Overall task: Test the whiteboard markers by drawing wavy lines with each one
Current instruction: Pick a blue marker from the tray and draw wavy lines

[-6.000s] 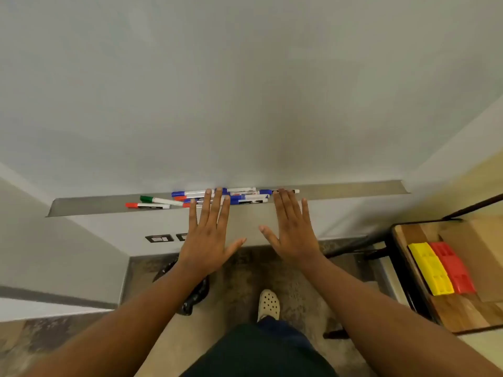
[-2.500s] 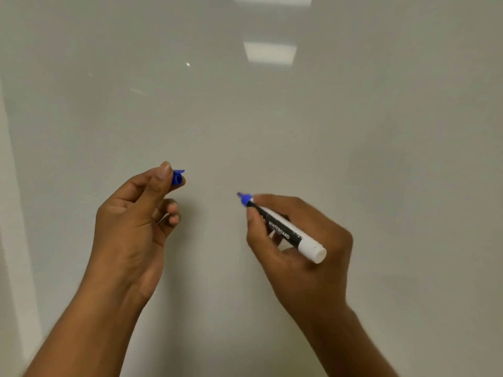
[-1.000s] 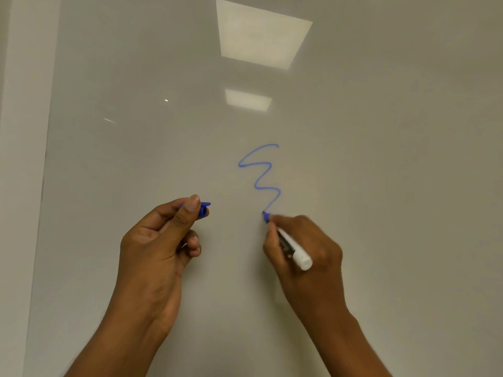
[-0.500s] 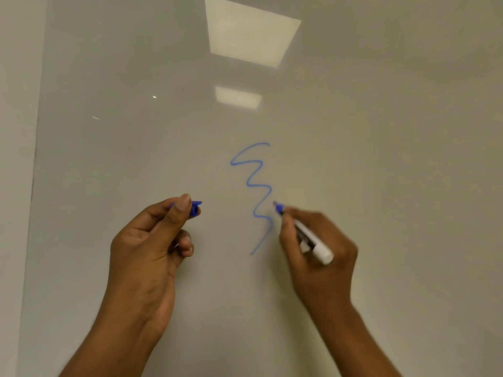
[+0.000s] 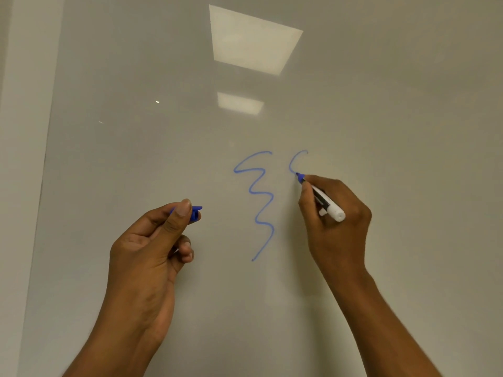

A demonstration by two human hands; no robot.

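Note:
The whiteboard fills the head view. My right hand grips a blue whiteboard marker, white-bodied with a black label, its blue tip touching the board. A finished blue wavy line runs down the middle of the board. To its right a short blue curve ends at the marker's tip. My left hand pinches the blue marker cap between thumb and fingers, left of the wavy line and off the board surface.
The board's left edge meets a pale wall strip. Ceiling lights reflect in the upper board. The marker tray and other markers are out of view.
My right hand lifted the marker from the end of the first wavy line, moved up and right, and has drawn the first curve of a second line. My left hand stays put with the cap.

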